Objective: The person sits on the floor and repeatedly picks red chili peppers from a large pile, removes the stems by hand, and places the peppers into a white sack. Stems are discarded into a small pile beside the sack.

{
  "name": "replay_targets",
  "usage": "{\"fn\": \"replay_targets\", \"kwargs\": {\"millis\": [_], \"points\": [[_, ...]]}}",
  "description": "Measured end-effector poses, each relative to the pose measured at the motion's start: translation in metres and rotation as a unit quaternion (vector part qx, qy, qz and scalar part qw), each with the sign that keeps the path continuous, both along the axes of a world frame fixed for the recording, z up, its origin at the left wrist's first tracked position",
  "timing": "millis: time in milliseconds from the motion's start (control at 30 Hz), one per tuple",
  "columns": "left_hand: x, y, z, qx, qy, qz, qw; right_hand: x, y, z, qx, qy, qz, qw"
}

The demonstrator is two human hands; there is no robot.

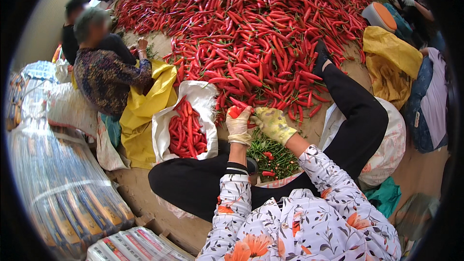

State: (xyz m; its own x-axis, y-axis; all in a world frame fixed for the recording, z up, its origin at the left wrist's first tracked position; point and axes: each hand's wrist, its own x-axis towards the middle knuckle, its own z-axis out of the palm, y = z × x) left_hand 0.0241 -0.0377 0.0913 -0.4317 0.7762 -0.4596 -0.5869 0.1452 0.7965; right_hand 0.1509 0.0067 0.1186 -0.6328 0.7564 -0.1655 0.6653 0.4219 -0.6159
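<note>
My left hand (239,123), in a pale glove, is closed around several red chili peppers (235,112). My right hand (273,123), in a yellow-green patterned glove, touches the stem end of a pepper beside the left hand; its fingertips are bunched, and whether they grip the stem is hard to tell. Below both hands lies a heap of green pepper stems (277,152) with a few red pieces. A white woven sack (208,96) holding red peppers stands open to the left. A large pile of red chili peppers (253,50) spreads out ahead of my hands.
A co-worker in a patterned top (108,72) sits at the left beside a yellow sack (139,130). Plastic-wrapped stacks (65,188) stand at the lower left. On the right are another yellow sack (391,58) and a filled white sack (388,141). More people sit at the far edges.
</note>
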Motion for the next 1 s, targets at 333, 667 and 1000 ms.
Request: {"fn": "replay_targets", "kwargs": {"millis": [333,667,1000], "points": [[-0.02,-0.035,0.022,0.073,-0.082,-0.073,0.991,0.018,-0.008,0.028,-0.096,0.182,0.112,0.972],[-0.012,-0.031,0.016,0.076,-0.062,0.083,0.992,0.012,-0.026,0.041,-0.096,0.065,0.097,0.989],[-0.018,-0.031,0.005,0.019,-0.2,0.074,0.977,0.014,-0.014,0.01,-0.073,0.235,0.109,0.963]]}}
